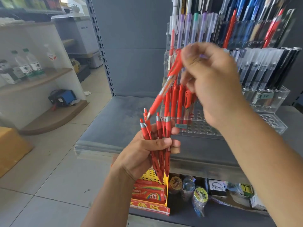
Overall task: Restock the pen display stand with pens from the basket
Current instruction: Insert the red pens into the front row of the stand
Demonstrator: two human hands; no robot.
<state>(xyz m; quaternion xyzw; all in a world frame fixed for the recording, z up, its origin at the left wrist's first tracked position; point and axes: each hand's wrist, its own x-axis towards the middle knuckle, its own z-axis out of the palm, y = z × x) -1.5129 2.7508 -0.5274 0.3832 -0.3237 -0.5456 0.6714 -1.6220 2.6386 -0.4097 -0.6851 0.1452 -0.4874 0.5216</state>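
While left hand (144, 149) fist-grips red pen bundle (167, 128), raised right hand (216, 82) pinches single pen (157, 102), tilted; box (217, 188) reads VERSATILE.

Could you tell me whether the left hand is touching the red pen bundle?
Touching: the head view shows the left hand gripping the red pen bundle.
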